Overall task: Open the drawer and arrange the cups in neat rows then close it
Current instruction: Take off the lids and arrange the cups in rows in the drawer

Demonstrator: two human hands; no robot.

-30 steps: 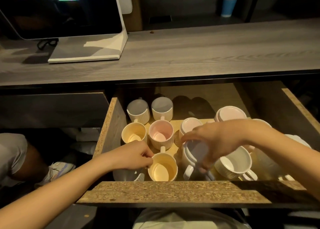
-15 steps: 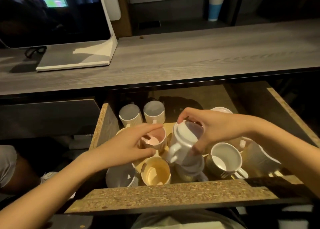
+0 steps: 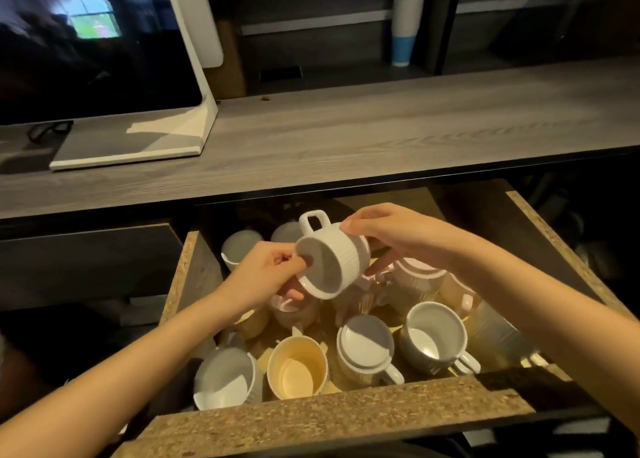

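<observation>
The drawer [image 3: 332,419] stands pulled out below the desk, with several ribbed cups inside. A white ribbed cup [image 3: 341,260] hangs in the air above them, tipped on its side with its handle pointing up and its mouth facing me. My left hand [image 3: 266,276] pinches its rim. My right hand [image 3: 391,238] grips its base from the far side. In the front row sit a white cup [image 3: 225,378], a yellow cup [image 3: 298,371], a white stack of two cups [image 3: 365,348] and a grey cup [image 3: 434,336]. Pink cups behind are partly hidden by my hands.
The grey wooden desktop [image 3: 381,128] overhangs the back of the drawer. A monitor on a white stand [image 3: 131,146] is at the left, and a white and blue tumbler [image 3: 405,28] on a shelf behind. The drawer's chipboard side walls [image 3: 180,284] close in left and right.
My right hand lifted the white cup off the stack and turned it on its side. My left hand left the yellow cup and came up to take the white cup's rim.
</observation>
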